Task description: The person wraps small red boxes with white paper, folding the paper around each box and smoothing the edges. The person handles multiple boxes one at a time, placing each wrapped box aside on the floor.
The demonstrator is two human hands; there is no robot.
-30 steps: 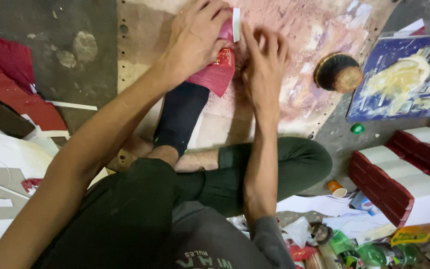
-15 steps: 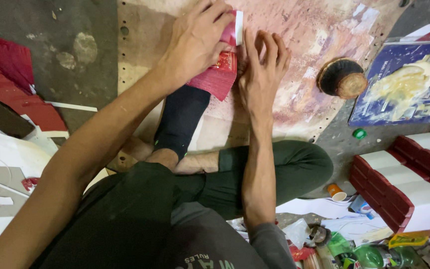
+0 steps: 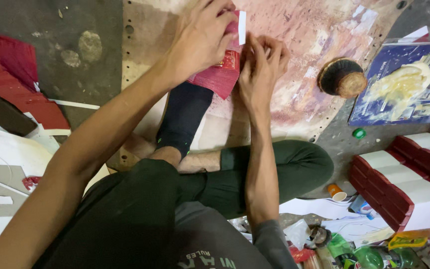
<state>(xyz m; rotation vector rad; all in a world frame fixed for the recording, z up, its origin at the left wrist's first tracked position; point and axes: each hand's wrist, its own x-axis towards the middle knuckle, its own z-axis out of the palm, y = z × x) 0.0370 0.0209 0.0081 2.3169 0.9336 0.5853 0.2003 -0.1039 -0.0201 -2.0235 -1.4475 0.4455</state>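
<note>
Two hands on red card stack [image 3: 219,74], long axis slanting from near-left up to far-right, white strip at far end. Left hand [image 3: 202,40] grips stack from above; right hand [image 3: 260,69] curled, pinching its right edge. Stack lies on stained board [image 3: 299,99] on floor. Round wooden-topped brush [image 3: 343,77] right; red-white boxes [image 3: 404,184] well apart.

I see bare forearms, a grey short-sleeved shirt [image 3: 210,244] with pale lettering, dark green trousers [image 3: 274,174] and a black sock [image 3: 185,117].

Matt red paper envelopes [image 3: 218,74], stained board [image 3: 294,60]
</note>
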